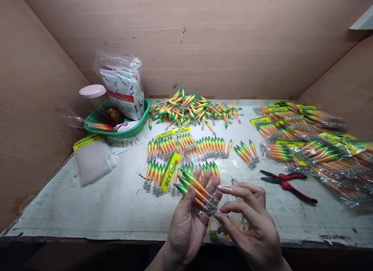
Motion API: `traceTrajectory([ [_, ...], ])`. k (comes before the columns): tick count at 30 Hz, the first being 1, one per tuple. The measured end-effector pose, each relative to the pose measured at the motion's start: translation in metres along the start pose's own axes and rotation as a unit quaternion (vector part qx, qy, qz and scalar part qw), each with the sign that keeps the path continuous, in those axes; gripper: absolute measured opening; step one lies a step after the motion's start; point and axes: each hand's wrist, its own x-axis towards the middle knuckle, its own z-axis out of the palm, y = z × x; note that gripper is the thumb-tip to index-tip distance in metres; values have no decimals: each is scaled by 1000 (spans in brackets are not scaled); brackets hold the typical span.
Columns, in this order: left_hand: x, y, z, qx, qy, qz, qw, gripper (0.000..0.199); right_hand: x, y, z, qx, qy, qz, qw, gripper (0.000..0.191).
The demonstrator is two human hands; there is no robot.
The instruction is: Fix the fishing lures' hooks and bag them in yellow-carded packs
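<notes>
In my left hand lies a clear plastic lure bag with a yellow "BCT LURE" header. Inside it are a few green-and-orange fishing lures, hooks toward my right hand, and my left thumb presses on them. My right hand is at the bag's hook end, its thumb and fingers bent around the clear plastic edge. Just beyond my hands, rows of lures lie side by side, some partly hidden by my left hand. A small group of loose lures sits to their right.
A heap of lures lies at the back. Red-handled pliers rest right of my hands, near piled filled packs. At left stand a green basket with a pink-lidded jar and a stack of empty bags.
</notes>
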Motion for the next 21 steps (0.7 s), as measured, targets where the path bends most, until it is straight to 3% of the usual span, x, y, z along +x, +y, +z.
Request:
traceTrajectory([
  [11, 2, -4, 2, -22, 14, -9, 1000, 36, 1, -5, 0, -16, -20, 54, 998, 17],
  [21, 2, -6, 1, -41, -22, -14, 999, 31, 0, -4, -3, -8, -19, 60, 998, 20],
])
